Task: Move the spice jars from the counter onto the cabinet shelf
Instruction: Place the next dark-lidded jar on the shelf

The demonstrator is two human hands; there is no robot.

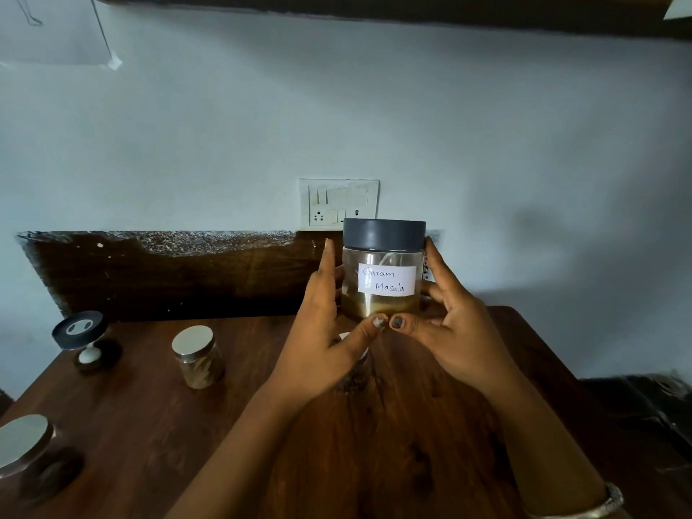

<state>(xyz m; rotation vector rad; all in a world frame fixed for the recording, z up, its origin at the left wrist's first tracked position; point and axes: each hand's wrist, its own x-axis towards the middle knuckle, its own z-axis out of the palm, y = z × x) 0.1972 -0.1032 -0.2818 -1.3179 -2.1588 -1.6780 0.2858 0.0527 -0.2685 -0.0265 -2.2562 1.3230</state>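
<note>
While the left hand [329,331] and the right hand [449,331] clasp the jar [382,301] between them, each with fingers laid up one side and a thumb tucked at the base, the hold looks light rather than firm. The jar is upright, lifted clear of the counter [430,425], with its grey lid [384,234] just above the fingertips.

A slip is the main risk, as I judge it. The wall is smooth and clear, and the thumbs catch only the bottom edge, so a long raise toward the dark ledge [374,9] far above the grip, perhaps the cabinet, could let the jar slide down. Directly below the grip stands a second jar [355,376], half hidden by the left hand, and a drop would strike it. Tipping would shift the brown powder. Whether the lid is tight cannot be told.

Left of and below the grip, well apart from it, a small jar [196,355], a dark-capped jar [76,329] and a wide-lidded jar [22,442] stand on the counter.

Between the two hands, a white paper label [387,280] reads "Garam Masala" in handwriting on two lines. By the right fingers there is dark print, too small to read. The switch plate [339,204] behind the grip shows no words.
</note>
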